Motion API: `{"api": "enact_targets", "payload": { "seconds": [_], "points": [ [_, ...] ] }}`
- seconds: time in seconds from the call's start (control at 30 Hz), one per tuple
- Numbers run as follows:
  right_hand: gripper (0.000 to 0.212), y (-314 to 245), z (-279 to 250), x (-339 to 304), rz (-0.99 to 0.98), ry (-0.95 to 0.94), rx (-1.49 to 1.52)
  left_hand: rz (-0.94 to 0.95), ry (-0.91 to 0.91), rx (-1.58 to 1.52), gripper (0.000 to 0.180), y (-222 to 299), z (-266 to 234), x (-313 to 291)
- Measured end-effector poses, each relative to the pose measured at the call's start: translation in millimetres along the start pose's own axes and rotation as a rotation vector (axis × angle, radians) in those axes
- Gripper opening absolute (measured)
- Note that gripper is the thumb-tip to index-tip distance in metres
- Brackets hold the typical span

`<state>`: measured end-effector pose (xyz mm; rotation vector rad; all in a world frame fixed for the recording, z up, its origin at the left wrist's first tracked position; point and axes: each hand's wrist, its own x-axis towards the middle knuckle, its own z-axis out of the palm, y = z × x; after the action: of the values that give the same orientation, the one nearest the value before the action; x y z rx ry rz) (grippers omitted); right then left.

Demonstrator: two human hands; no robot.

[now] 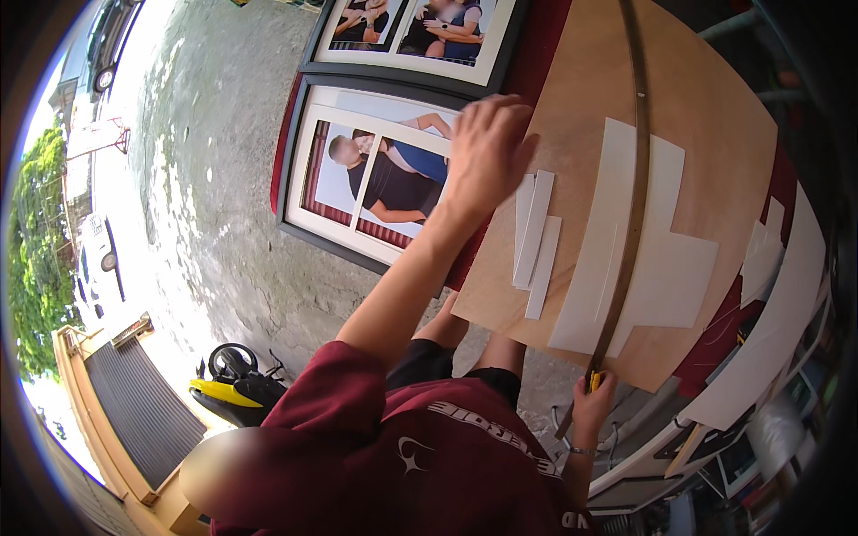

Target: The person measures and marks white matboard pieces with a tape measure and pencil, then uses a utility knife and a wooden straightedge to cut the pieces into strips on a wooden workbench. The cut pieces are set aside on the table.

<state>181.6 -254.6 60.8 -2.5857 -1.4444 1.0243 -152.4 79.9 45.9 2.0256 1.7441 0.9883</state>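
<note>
My left hand (487, 147) reaches over the inner edge of a dark picture frame (295, 179), fingers apart and holding nothing I can see. Inside the frame are a cream mat and photos of two people. My right hand (594, 404) is closed on a yellow-handled utility knife (593, 382), mostly hidden by the fingers, beside the near end of a long metal straightedge (635, 188). The straightedge lies across white mat board (585, 268) on a plywood sheet (572, 98). Several narrow white strips (543, 241) lie near my left hand.
A second framed photo set (420, 76) sits beyond the first, on dark red cloth (541, 54). White offcuts (760, 250) and a long curved white strip (778, 344) lie at the right. A black and yellow motorcycle (232, 393) stands on the concrete ground (223, 179).
</note>
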Motion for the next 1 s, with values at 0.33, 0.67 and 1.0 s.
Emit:
{"api": "enact_targets", "payload": {
  "seconds": [0.33, 0.67, 1.0],
  "points": [
    [0.043, -10, -1, 5, -0.036, 0.031, -0.069, 0.054, -0.101, 0.274, 0.064, -79, -43, 23],
    [0.045, -5, 11, 1, 0.02, 0.055, -0.124, 0.216, 0.039, 0.138, 0.061, -53, -11, 60],
    [0.044, -4, 10, -2, -0.005, 0.084, -0.102, 0.529, -0.393, 0.014, 0.036, 14, 39, 42]
  ]
}}
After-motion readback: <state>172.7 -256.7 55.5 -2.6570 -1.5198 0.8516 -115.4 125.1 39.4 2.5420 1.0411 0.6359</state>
